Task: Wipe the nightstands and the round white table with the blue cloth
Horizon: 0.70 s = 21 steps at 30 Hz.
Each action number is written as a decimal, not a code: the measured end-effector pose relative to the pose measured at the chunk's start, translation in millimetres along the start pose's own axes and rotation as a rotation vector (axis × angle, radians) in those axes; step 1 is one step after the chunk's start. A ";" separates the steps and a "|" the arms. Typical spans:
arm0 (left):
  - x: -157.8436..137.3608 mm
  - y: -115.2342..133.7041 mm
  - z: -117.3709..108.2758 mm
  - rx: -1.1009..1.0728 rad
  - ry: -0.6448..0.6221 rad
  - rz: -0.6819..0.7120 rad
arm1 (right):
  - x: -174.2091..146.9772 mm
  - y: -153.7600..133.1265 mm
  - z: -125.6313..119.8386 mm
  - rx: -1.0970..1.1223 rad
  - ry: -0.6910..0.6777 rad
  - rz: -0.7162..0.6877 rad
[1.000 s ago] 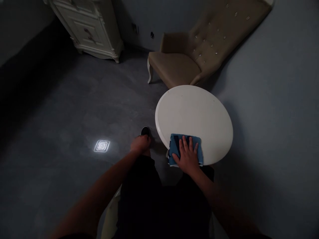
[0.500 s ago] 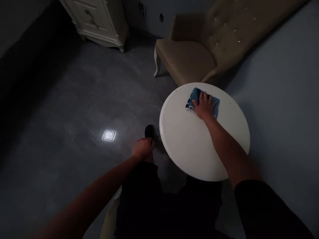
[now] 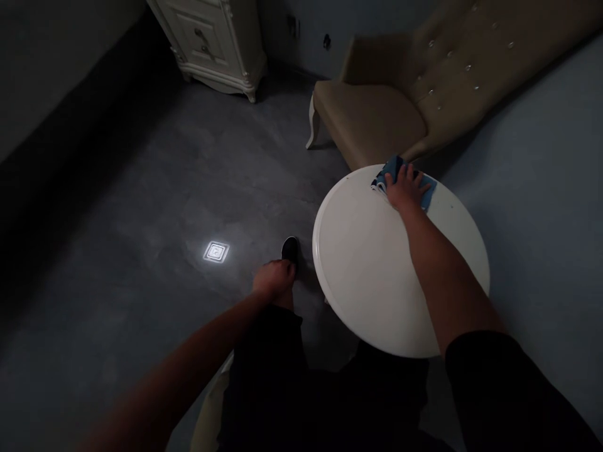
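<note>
My right hand (image 3: 407,188) lies on a folded blue cloth (image 3: 429,196) with darker patches and a pale edge. Its fingers are spread and press the cloth to the far rim of a round white table (image 3: 367,251). Part of the cloth is hidden under the palm. My left hand (image 3: 276,278) rests at my left knee, to the left of the table, with its fingers curled in. Whatever may be inside those fingers is hidden.
A tan tufted armchair (image 3: 372,119) stands close behind the table. A white cabinet (image 3: 211,47) is at the back left. My dark shoe (image 3: 290,248) is on the grey floor, near a bright square light patch (image 3: 216,252). A wall (image 3: 541,188) runs along the right.
My right hand has slid the cloth away from me, toward the table's far rim. My left hand stays at the knee. The whole view has shifted slightly.
</note>
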<state>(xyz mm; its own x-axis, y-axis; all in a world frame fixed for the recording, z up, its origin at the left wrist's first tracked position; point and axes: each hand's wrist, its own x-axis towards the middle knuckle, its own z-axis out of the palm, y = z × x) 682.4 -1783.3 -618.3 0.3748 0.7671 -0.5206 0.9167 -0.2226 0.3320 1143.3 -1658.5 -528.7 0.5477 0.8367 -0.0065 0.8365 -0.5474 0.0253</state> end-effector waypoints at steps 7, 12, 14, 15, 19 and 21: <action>-7.9 5.7 15.5 -0.009 0.051 0.022 | -170.2 -18.9 1.1 -0.006 -0.010 -0.144; -11.9 8.5 27.4 -0.012 0.059 0.070 | -328.0 -33.7 13.5 -0.013 -0.041 -0.327; -12.8 7.8 28.5 -0.012 0.061 0.080 | -379.0 -37.4 18.9 -0.015 -0.053 -0.407; -13.0 7.0 28.7 -0.009 0.061 0.081 | -397.8 -38.8 20.8 -0.016 -0.062 -0.442; -12.4 2.8 30.4 0.007 0.065 0.068 | -413.9 -42.9 20.7 -0.012 -0.089 -0.497; -11.5 1.4 31.7 0.017 0.073 0.065 | -387.3 -46.3 17.3 -0.007 -0.098 -0.462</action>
<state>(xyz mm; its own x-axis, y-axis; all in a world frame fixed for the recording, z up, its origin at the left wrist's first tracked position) 683.7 -1811.5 -636.8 0.4228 0.7927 -0.4392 0.8933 -0.2828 0.3495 892.8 -1957.5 -544.7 0.1175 0.9866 -0.1131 0.9930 -0.1177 0.0044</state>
